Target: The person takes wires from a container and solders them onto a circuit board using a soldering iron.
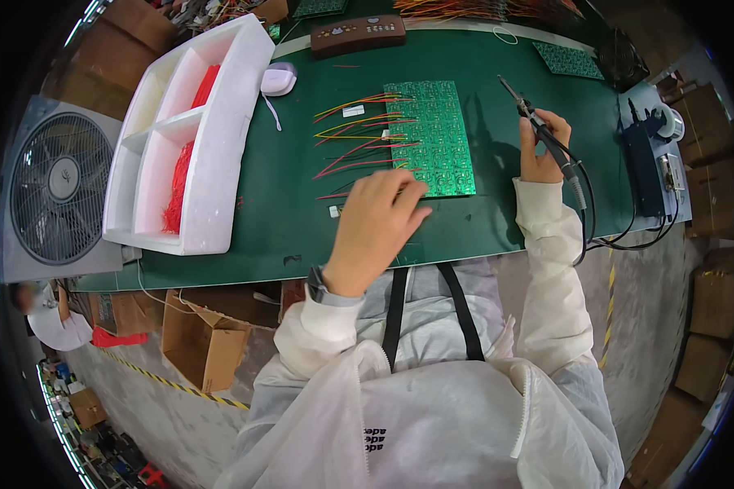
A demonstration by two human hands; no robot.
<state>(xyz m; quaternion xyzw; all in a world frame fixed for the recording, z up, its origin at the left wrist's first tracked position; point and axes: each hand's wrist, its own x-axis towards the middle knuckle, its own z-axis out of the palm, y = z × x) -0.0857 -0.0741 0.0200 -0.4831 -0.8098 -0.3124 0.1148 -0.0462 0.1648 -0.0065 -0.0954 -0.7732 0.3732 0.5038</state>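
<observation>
A green circuit board panel [444,138] lies flat on the bench in front of me. Red, yellow and black wires [354,130] fan out from its left side. My left hand [372,220] hovers over or rests on the board's lower left corner and the lowest wires. Its thumb and fingers are apart, and its fingertips partly cover that corner; no held thing shows in it. To the right of the board, my right hand [544,151] grips a soldering iron [538,122]. The iron's tip points up and to the left, apart from the board, with its cable hanging down.
A white foam box [236,138] with red wires stands left, beside a fan [61,187]. A lilac case [279,79] and a brown device [357,37] lie farther back. At right are a blue soldering station [648,167], a solder spool [670,122] and another board [568,60].
</observation>
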